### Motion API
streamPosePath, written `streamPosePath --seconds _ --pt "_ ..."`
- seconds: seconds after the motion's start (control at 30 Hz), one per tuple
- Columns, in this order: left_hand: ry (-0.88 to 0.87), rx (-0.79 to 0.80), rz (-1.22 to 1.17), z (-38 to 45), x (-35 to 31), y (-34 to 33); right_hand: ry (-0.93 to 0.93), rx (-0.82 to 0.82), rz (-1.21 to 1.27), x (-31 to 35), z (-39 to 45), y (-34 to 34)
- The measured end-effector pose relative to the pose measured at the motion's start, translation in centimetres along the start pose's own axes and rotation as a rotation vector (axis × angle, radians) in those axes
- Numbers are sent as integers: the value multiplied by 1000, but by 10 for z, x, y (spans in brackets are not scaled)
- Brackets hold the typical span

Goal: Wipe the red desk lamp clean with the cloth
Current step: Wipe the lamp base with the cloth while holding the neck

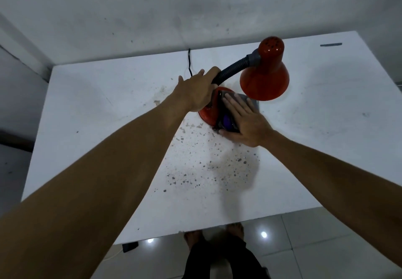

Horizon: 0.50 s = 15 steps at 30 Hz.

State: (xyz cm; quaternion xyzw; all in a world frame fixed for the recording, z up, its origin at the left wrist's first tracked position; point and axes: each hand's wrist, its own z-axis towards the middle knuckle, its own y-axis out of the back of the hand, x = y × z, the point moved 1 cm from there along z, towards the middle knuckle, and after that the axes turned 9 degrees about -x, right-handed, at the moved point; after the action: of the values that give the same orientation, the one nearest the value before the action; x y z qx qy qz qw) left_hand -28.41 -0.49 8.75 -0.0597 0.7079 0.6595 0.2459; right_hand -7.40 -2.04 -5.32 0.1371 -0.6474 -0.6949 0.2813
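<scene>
Red is the lamp (250, 78), standing on a white table (87, 115) a little right of the middle, toward the far side. Its round base (206, 113) sits flat on the tabletop; a black ribbed neck (232, 70) curves up and to the right to the cone shade (266, 76), whose mouth faces down and toward the near side. A black cord (189, 61) runs from behind the base to the far edge of the table.

The left hand (198, 91) curls around the foot of the neck where it meets the base, fingers closed on it, thumb out of sight. The right hand (245, 120) lies flat, fingers straight and close together, pressing a dark grey cloth (226, 118) onto the right side of the base. The cloth drapes over the base and down to the table, with a purple patch showing near its near edge. The thumb rests at the cloth's near edge.

Dark specks and stains (195, 165) scatter across the tabletop on the near side of the lamp. A grey wall (152, 13) stands behind the table. Bare feet (193, 237) on a glossy tiled floor (315, 246) show below the near edge.
</scene>
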Motion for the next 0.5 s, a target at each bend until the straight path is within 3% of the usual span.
streamPosePath --seconds 0.3,0.5 --pt "-32 20 -23 0 -1 2 -41 45 15 1 44 6" --pt "-30 4 -2 4 -1 0 -33 -81 7 28 32 -7"
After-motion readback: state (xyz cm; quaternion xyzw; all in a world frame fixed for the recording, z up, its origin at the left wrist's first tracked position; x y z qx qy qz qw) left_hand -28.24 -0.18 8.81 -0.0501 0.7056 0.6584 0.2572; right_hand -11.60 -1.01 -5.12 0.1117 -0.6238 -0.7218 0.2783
